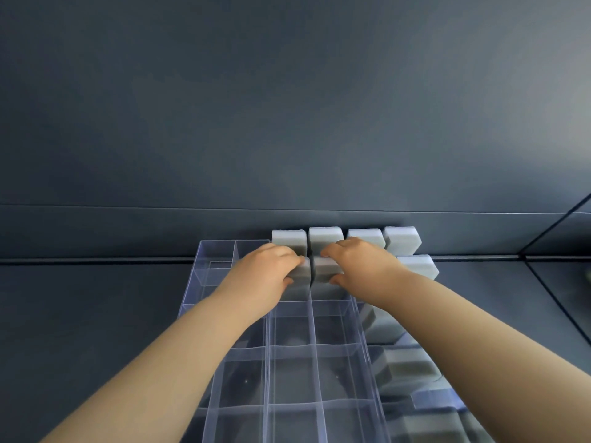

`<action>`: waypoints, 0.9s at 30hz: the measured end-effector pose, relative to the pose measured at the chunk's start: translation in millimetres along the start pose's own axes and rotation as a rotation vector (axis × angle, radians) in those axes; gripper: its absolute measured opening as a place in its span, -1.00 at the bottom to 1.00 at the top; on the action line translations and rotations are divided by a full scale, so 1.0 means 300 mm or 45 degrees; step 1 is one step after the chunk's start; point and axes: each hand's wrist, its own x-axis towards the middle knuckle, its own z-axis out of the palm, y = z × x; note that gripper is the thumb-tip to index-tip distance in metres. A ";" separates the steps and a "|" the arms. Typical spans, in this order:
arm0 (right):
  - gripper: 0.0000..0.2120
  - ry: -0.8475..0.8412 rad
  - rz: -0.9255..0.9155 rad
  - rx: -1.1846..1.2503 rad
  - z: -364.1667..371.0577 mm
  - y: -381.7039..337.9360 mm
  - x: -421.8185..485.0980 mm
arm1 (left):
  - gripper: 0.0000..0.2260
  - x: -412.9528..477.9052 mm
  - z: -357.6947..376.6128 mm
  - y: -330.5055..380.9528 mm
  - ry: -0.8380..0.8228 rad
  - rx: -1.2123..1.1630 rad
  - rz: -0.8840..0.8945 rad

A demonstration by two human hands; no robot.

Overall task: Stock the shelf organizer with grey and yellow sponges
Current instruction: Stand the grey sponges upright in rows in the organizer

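Two grey sponges in hand, one each, at second row from back of clear organizer [204,273]. Left hand [265,270] curled round left sponge [302,276]; right hand [361,263] pinching right sponge [324,269] between fingers and thumb. Pair side by side, nearly touching. Behind: back row of four sponges [324,236], upright. More sponges [396,366] down right-hand column. Step judged: seating pair into neighbouring compartments. Next: press straight down until level with back row, then let go. No yellow seen yet.
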 end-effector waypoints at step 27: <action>-0.62 1.096 -0.264 0.424 -0.317 0.101 -0.425 | -0.74 -0.197 -0.397 0.410 0.768 0.460 0.169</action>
